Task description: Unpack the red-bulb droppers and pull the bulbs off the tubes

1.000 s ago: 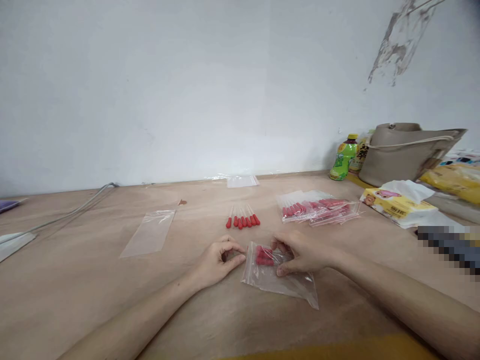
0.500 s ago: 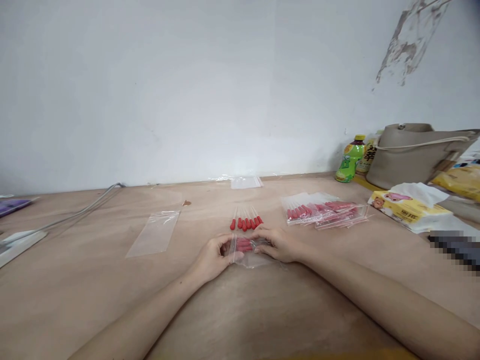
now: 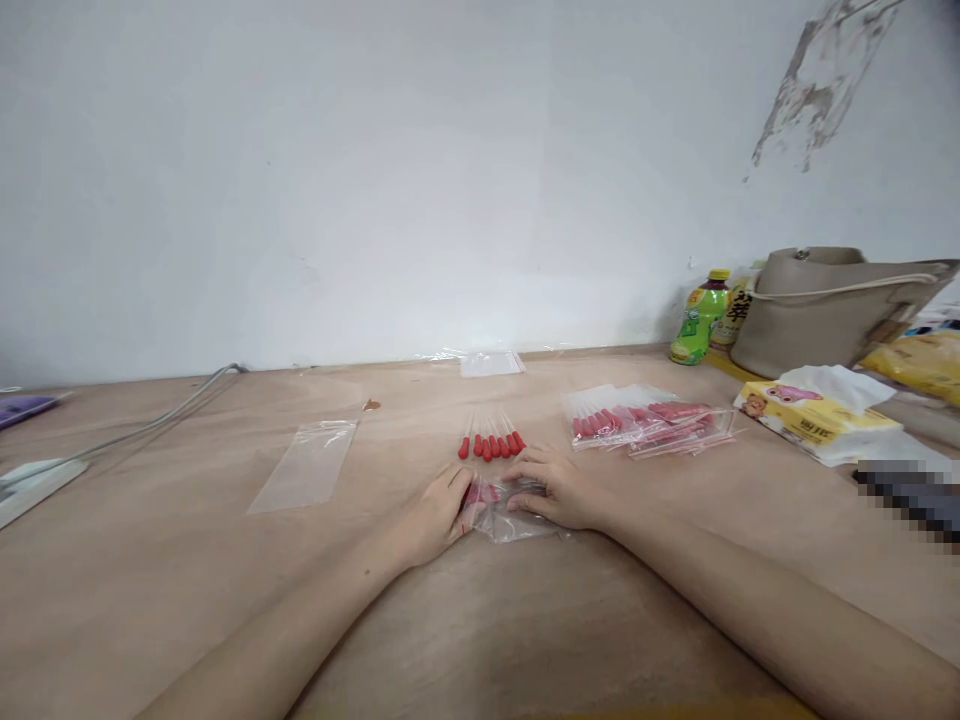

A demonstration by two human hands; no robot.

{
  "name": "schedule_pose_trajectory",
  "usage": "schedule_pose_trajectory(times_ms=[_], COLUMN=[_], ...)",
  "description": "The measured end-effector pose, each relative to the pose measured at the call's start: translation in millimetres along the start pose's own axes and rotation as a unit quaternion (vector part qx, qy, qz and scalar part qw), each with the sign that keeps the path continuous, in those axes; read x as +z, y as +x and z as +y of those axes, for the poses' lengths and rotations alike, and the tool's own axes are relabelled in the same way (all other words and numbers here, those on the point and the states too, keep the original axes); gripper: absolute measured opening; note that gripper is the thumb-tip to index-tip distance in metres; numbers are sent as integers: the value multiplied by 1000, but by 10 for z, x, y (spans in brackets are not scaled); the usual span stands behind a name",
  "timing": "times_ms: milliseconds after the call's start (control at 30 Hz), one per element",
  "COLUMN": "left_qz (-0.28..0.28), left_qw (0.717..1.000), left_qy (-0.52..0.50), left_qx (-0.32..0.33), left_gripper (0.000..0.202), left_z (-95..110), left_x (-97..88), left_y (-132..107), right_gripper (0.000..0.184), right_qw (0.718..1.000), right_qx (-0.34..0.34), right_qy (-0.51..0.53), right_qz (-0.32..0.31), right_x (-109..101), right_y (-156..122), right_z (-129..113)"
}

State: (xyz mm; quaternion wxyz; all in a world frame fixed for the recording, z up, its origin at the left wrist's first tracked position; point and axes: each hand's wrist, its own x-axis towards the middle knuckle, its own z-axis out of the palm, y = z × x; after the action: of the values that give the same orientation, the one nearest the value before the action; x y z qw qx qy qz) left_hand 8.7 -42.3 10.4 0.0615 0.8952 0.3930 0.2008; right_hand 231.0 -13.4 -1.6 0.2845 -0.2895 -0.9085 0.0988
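Note:
A small clear plastic bag point(image 3: 504, 516) with red-bulbed droppers inside lies on the wooden table point(image 3: 480, 620) between my hands. My left hand point(image 3: 431, 518) pinches the bag's left end, thumb and fingers closed on it. My right hand point(image 3: 559, 490) rests on top of the bag, its curled fingers pressing it down. Just beyond my fingers, several loose droppers with red bulbs point(image 3: 491, 443) lie in a row.
A pile of filled dropper bags point(image 3: 649, 420) lies at the right. An empty bag point(image 3: 304, 465) lies at the left, another point(image 3: 491, 363) by the wall. A tissue pack point(image 3: 814, 415), green bottle point(image 3: 694, 318) and beige handbag point(image 3: 825, 305) stand far right. A grey cable point(image 3: 150, 425) runs far left.
The bag lay spread out to the right under my right hand; both hands have since gathered it and closed in on it, left hand now on its left end.

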Motion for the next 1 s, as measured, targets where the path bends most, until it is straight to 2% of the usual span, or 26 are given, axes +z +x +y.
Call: schedule_pose_trajectory(times_ms=[200, 333, 467, 600, 700, 800, 900, 1000], left_qz=[5, 56, 89, 74, 40, 31, 18, -39], left_qw=[988, 969, 949, 960, 984, 997, 999, 985], left_qy=[123, 184, 250, 235, 164, 70, -22, -133], left_qx=[99, 158, 170, 133, 65, 7, -24, -106], left_gripper=[14, 16, 22, 24, 24, 24, 24, 24], left_z=[-140, -176, -181, -230, -278, -328, -422, -628], left_x=[7, 18, 11, -29, -63, -145, -335, -601], left_y=[-2, -4, -34, -92, -140, -174, -210, -307], right_gripper=[20, 20, 23, 24, 24, 23, 22, 21], right_qw=[998, 998, 998, 999, 999, 999, 999, 999], right_qx=[0, 1, 20, 30, 33, 33, 37, 45], right_qy=[-61, -68, -61, -45, -41, -40, -35, -24], right_qz=[16, 10, 1, 5, 7, 8, 15, 16], right_x=[3, -2, -6, 8, 17, 17, 11, 4], right_y=[-45, -37, -28, -32, -35, -38, -44, -47], right_z=[-21, -43, -37, -11, 2, 13, 28, 35])
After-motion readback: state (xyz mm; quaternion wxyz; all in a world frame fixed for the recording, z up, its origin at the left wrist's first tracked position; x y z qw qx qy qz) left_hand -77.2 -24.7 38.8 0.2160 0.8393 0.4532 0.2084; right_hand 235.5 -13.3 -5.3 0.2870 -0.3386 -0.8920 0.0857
